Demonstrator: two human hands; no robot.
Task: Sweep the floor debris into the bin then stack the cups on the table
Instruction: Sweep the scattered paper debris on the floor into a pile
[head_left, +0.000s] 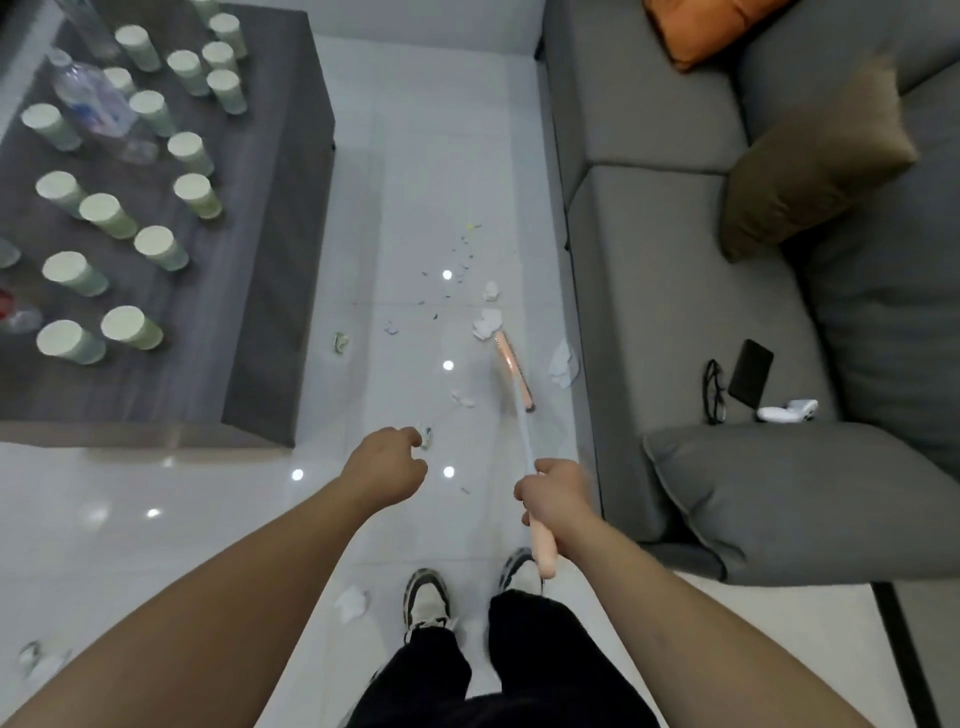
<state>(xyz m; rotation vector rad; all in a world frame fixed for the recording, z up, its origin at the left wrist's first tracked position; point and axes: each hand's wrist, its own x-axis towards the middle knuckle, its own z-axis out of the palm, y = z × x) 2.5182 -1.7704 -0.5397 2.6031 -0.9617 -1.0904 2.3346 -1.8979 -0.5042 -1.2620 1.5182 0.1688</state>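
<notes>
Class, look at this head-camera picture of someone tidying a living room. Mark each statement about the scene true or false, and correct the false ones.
1. The right hand grips the broom handle. True.
2. The left hand also holds the broom. False: it hangs free beside it, holding nothing.
3. The cups on the table are already stacked. False: they stand apart, upside down.
4. Paper scraps lie on the floor near the broom head. True.
5. A phone lies on the sofa. True.

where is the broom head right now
In the head view the broom head is on the floor right of centre, beside the sofa, just below a crumpled white paper.
</notes>
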